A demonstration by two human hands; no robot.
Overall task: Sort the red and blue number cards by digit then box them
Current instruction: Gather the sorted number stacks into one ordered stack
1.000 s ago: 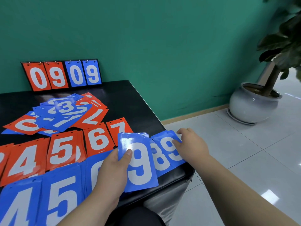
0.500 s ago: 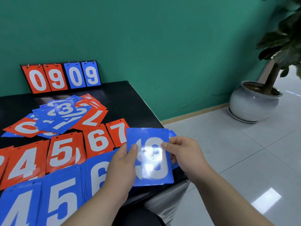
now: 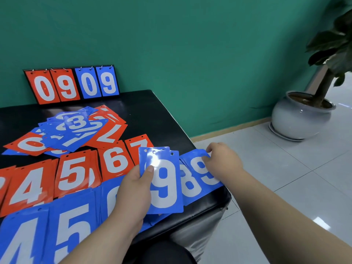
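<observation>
Left hand [image 3: 133,191] pinches glossy blue 9 cards [image 3: 163,185] by their left edge above the table [image 3: 152,115], right hand [image 3: 222,161] curls onto the blue 9 pile [image 3: 208,176] at its near right corner; judged thin, light, slippery, best edge-gripped.

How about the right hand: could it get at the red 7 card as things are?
Probably yes: the red 7 card lies close to the right hand, its top bare. But the blue 9 cards in the left hand cover its lower part, and the right hand is pinching the 9 pile.
</observation>
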